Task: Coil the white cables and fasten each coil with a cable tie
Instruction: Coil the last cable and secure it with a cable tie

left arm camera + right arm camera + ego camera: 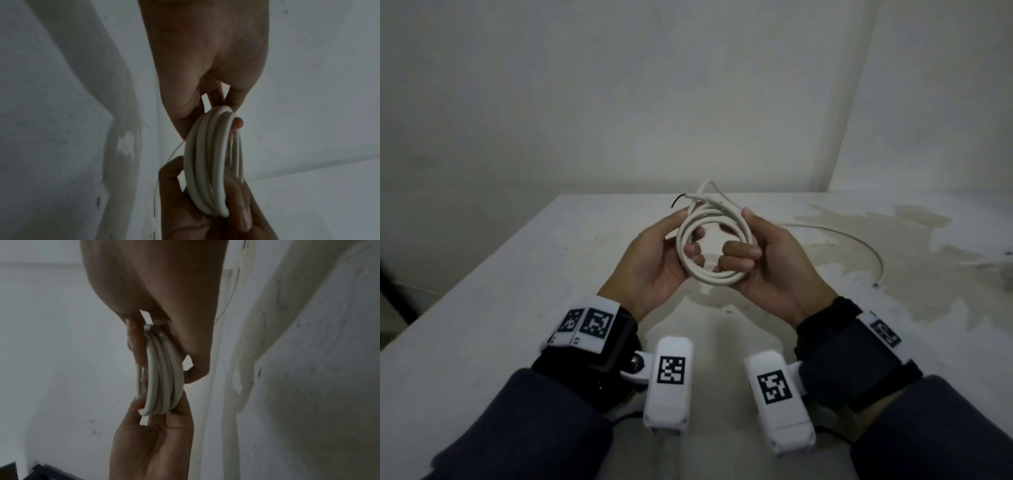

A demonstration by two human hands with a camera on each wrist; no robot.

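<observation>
A white cable coil (717, 275) of several turns hangs above the middle of the table. My left hand (681, 233) grips its left side, thumb on the outside and fingers through the ring. My right hand (750, 233) grips the right side, fingers curled inside the ring. Loose cable ends (705, 195) stick up from the top of the coil, and a thin black strand (676, 200) juts out beside them. The left wrist view shows the coil (205, 162) edge-on between both hands. The right wrist view shows the coil (164, 378) edge-on too, pinched from both ends.
Another stretch of white cable (873, 251) curves across the stained white table (551, 274) to the right of my hands; whether it joins the coil I cannot tell. White walls close off the back and right. The table's left edge drops to a dark floor.
</observation>
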